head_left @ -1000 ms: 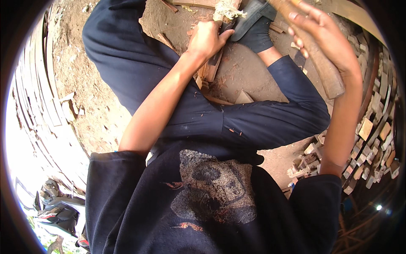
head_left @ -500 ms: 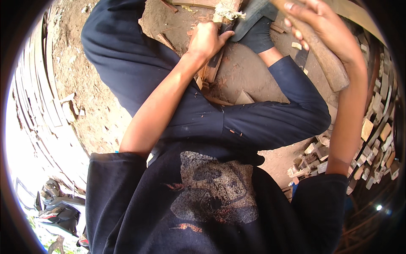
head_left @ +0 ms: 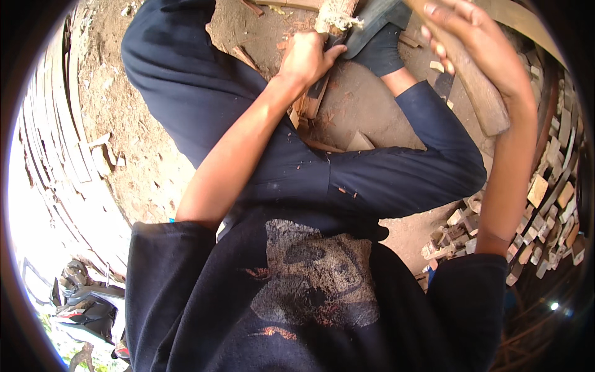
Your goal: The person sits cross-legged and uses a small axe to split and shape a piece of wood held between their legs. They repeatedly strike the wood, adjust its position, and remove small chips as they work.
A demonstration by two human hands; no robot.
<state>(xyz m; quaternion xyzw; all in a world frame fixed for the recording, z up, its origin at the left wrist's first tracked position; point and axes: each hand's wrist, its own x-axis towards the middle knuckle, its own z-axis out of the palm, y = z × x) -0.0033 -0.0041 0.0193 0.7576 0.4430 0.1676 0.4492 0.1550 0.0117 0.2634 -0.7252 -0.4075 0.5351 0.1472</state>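
My left hand [head_left: 305, 61] is closed around a narrow piece of wood [head_left: 315, 104] that slants up between my legs. Pale frayed fibres [head_left: 336, 17] stick out of the wood just beyond my fingers. In my right hand [head_left: 474, 37] is the thick wooden handle of a machete [head_left: 480, 93], its butt end lying near my wrist. The wide dark blade points left, its lower end close to my left thumb and beside the wood. Whether blade and wood touch, I cannot tell. The top edge cuts off part of the tool.
My foot in a dark sock [head_left: 381, 53] lies right beside the blade. Wood chips and offcuts [head_left: 359, 142] are scattered on the dirt floor [head_left: 353, 111]. Stacked wood pieces [head_left: 539, 217] stand at the right, long boards [head_left: 68, 118] at the left, a motorcycle [head_left: 87, 304] at lower left.
Both hands keep their grips. The view has shifted very slightly, and the machete and the wood sit almost where they were.
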